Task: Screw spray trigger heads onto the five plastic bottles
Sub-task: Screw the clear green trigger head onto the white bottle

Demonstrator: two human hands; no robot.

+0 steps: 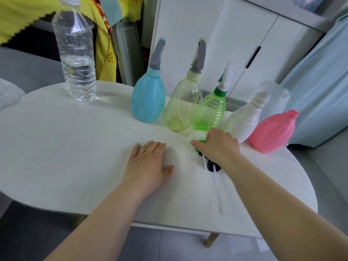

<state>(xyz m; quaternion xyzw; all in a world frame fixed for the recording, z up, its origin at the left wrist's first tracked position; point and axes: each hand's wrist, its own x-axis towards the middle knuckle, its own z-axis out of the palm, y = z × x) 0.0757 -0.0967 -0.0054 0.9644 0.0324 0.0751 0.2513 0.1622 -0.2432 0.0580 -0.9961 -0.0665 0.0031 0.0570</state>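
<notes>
Right now three of the five bottles are wearing trigger heads: the blue bottle [147,98], the pale yellow bottle [181,106] and the green ribbed bottle [210,112] are standing capped in a row at the back of the white desk [66,147], while the white bottle [245,117] and the pink bottle [273,131] beside it are showing bare threaded necks. The step in hand looks like picking up the next loose head, and the right hand [219,146] is coming down over one with a green part [199,145], lying on the desk just in front of the green bottle; a dark collar [213,165] and a long white dip tube [216,187] are trailing out from under the wrist, though whether these belong to one head or two is not clear. To do this well, the hand should be taking the head by its collar rather than by the thin tube, lifting until the tube is hanging free, then feeding the tube straight into the white bottle's neck before turning the collar squarely so the threads are not crossing. The right grip is curling around the green head, fingers bent and thumb reaching left, apparently closing on it though not yet lifting. The left hand [148,163] is lying flat and spread on the desk, palm down, gripping nothing, forearm stretched forward and ready to steady a bottle. A clear water bottle [75,59] is standing apart at the far left.
</notes>
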